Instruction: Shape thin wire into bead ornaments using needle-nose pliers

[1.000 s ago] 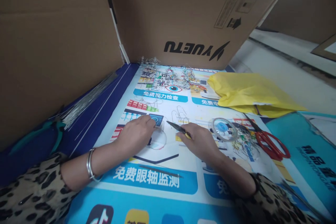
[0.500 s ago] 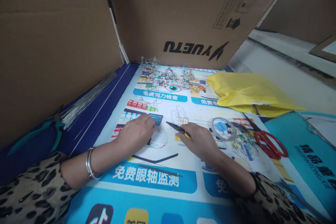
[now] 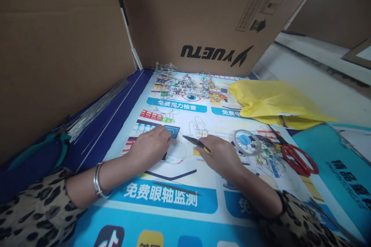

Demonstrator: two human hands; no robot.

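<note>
My left hand rests low over the printed sheet, its fingers closed in a pinch on a thin wire. Part of that wire curves in a faint loop to the right of the fingertips. In my right hand are slim needle-nose pliers with dark pointed jaws and a bit of yellow near the grip. Their tip points left and stands a short way from my left fingertips. Most of the handles is hidden in my palm. Beyond the pliers lie bent wire pieces.
Tangled wire pieces lie at the back before a cardboard wall. Straight wires and teal-handled pliers are at left. At right are a clear tape roll, red scissors and a yellow bag.
Both hands keep almost the same place and grip. The tip of the pliers has shifted very slightly.
</note>
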